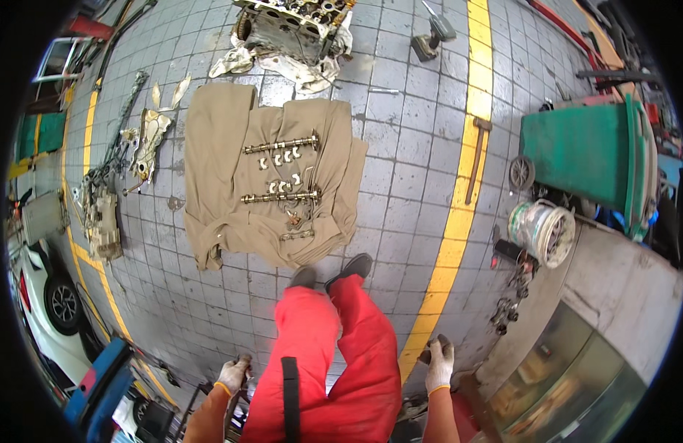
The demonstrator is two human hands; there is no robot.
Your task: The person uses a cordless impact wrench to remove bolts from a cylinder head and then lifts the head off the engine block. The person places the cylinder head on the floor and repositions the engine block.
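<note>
My left hand [236,372], in a white work glove with grey fingertips, hangs beside my red trouser leg. Its fingers are loosely curled and slightly apart, with nothing visible in them. On the other side hangs my right hand [439,363], gloved alike, thumb and fingers apart and holding nothing. Beyond my shoes a brown cloth [216,162] lies spread on the tiles. Two camshafts lie across it, a farther camshaft [281,144] and a nearer camshaft [280,197], with several small bearing caps [287,156] between them. Near its front edge rests a short metal part [297,235].
An engine block [293,33] sits on rags ahead. Right of it are a cordless drill [433,37], a long-handled hammer [475,159], a green wheeled bin [577,151] and a white bucket [552,235]. Metal castings [103,221] lie left; a white car [50,317] stands farther out.
</note>
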